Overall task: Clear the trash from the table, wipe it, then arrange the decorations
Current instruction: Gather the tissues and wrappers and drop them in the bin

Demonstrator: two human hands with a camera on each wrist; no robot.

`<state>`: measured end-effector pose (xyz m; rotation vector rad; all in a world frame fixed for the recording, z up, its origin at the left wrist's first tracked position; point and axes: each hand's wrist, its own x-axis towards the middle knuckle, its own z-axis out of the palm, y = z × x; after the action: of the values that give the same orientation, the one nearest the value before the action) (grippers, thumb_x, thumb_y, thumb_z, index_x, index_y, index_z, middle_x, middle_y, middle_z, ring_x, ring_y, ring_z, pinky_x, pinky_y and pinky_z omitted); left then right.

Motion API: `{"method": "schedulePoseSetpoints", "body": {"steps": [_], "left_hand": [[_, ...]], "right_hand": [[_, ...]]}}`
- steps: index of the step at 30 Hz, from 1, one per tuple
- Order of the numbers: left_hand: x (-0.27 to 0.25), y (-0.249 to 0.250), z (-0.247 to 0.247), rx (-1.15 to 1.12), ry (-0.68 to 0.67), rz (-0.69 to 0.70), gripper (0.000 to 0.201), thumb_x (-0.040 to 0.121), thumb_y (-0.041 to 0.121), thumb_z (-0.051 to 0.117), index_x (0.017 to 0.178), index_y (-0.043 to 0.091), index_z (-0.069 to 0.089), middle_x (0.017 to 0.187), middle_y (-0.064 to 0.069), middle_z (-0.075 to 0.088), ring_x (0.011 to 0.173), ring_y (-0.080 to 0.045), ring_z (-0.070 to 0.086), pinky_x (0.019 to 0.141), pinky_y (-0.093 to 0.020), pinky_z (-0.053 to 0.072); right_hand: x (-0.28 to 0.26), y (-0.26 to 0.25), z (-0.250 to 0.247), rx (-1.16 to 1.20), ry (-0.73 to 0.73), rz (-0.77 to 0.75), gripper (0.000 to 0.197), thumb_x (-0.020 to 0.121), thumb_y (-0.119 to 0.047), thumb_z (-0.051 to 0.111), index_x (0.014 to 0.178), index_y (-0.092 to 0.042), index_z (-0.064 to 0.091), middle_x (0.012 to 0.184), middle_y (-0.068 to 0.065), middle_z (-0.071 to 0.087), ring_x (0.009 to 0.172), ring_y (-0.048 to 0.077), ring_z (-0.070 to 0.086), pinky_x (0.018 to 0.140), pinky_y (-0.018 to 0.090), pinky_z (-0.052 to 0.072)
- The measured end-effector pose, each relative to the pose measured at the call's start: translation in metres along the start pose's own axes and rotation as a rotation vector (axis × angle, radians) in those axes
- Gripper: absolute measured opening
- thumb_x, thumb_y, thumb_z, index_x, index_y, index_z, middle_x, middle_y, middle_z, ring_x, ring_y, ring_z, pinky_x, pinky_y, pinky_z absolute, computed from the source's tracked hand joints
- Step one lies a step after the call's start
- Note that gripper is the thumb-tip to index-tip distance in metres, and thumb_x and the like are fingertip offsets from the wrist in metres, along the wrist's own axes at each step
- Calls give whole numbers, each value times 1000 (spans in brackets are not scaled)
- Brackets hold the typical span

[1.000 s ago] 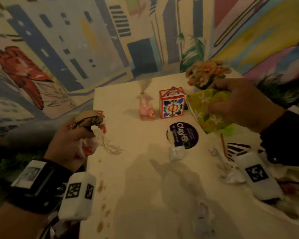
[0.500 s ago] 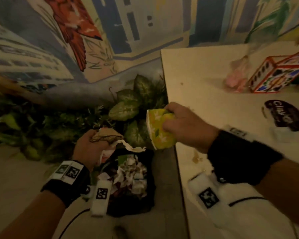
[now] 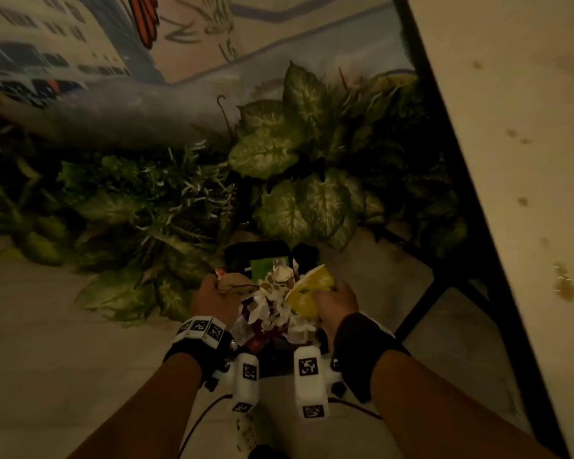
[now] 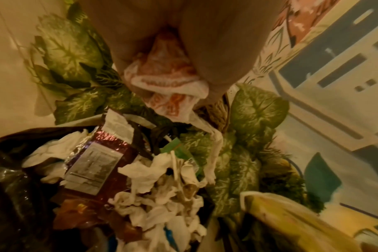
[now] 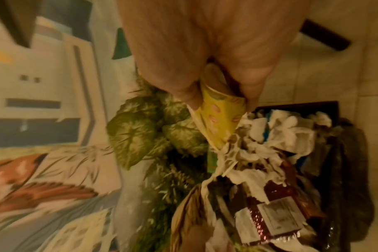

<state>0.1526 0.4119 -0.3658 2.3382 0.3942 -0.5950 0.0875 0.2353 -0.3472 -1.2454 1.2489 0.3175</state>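
Note:
Both hands hover over a black trash bin [image 3: 262, 256] on the floor, heaped with crumpled napkins [image 3: 272, 313] and a dark red foil wrapper [image 4: 101, 156]. My left hand [image 3: 212, 293] grips a wad of brown paper and white-and-orange wrapper [image 4: 168, 76] at the bin's left side. My right hand [image 3: 332, 299] holds a yellow-green paper cup [image 3: 307, 288], tipped sideways with its mouth toward the heap. In the right wrist view the fingers [image 5: 179, 81] squeeze the cup [image 5: 218, 116] flat against the napkins [image 5: 281, 136].
The cream table top [image 3: 527, 160], spotted with brown stains, runs down the right side on a dark metal leg [image 3: 424, 309]. Leafy green plants [image 3: 299, 167] crowd behind the bin under a painted wall [image 3: 80, 61]. Pale tiled floor [image 3: 63, 359] lies to the left.
Both hands left the table and came down over the bin. The view swung from the table top to the floor. The cup now tips onto the trash heap.

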Motion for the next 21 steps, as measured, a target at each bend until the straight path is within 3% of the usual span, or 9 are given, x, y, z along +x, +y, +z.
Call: {"method": "schedulePoseSetpoints", "body": {"steps": [2, 5, 7, 9, 13, 15, 18, 21], "left_hand": [[21, -22, 19, 71, 3, -2, 9, 85, 14, 58, 87, 15, 49, 85, -8, 56, 77, -28, 53, 69, -32, 41], [43, -52, 47, 176, 36, -1, 6, 84, 13, 56, 84, 11, 50, 92, -15, 56, 84, -34, 56, 66, -32, 40], [52, -68, 64, 188, 29, 7, 14, 86, 12, 55, 97, 4, 54, 101, -19, 54, 88, -37, 56, 68, -35, 43], [58, -80, 78, 177, 0, -39, 35, 86, 14, 58, 118, 2, 50, 123, -24, 46, 101, -41, 52, 82, -40, 44], [69, -90, 103, 320, -112, -74, 67, 86, 26, 63, 141, 7, 29, 142, -21, 31, 125, -37, 38, 100, -41, 37], [75, -95, 115, 350, -144, -71, 72, 86, 28, 62, 143, 9, 22, 147, -19, 23, 130, -36, 32, 103, -40, 33], [83, -107, 133, 385, -171, -114, 87, 85, 37, 62, 148, 12, 8, 151, -17, 13, 134, -38, 27, 105, -47, 32], [80, -110, 141, 474, -134, -105, 87, 89, 39, 52, 151, 13, -3, 152, -18, 14, 135, -38, 27, 108, -48, 27]], "right_hand": [[19, 20, 2, 56, 29, 11, 52, 79, -7, 60, 129, -16, 51, 128, 13, 56, 109, 38, 57, 95, 53, 48], [45, 44, 11, 141, -10, 76, 31, 84, 3, 62, 110, -13, 61, 102, 11, 65, 93, 33, 63, 82, 47, 54], [59, 53, 17, 119, -54, 108, 24, 85, -3, 65, 109, -7, 64, 96, 11, 67, 86, 30, 65, 72, 44, 55], [78, 63, 27, 38, -39, 106, 23, 85, -12, 68, 107, -5, 65, 96, 10, 67, 85, 29, 64, 65, 38, 55], [113, 79, 48, -153, 22, 64, 35, 82, -27, 72, 110, -6, 68, 108, 11, 68, 99, 32, 64, 88, 48, 54], [129, 86, 53, -226, 24, 56, 36, 83, -30, 69, 112, -9, 68, 114, 13, 67, 99, 33, 64, 88, 46, 54], [146, 88, 54, -407, 3, 23, 40, 90, -32, 61, 122, -8, 62, 125, 14, 61, 109, 33, 60, 86, 33, 50], [156, 91, 59, -515, -2, 19, 50, 93, -36, 56, 133, -7, 51, 137, 16, 51, 121, 35, 52, 99, 40, 45]]}}
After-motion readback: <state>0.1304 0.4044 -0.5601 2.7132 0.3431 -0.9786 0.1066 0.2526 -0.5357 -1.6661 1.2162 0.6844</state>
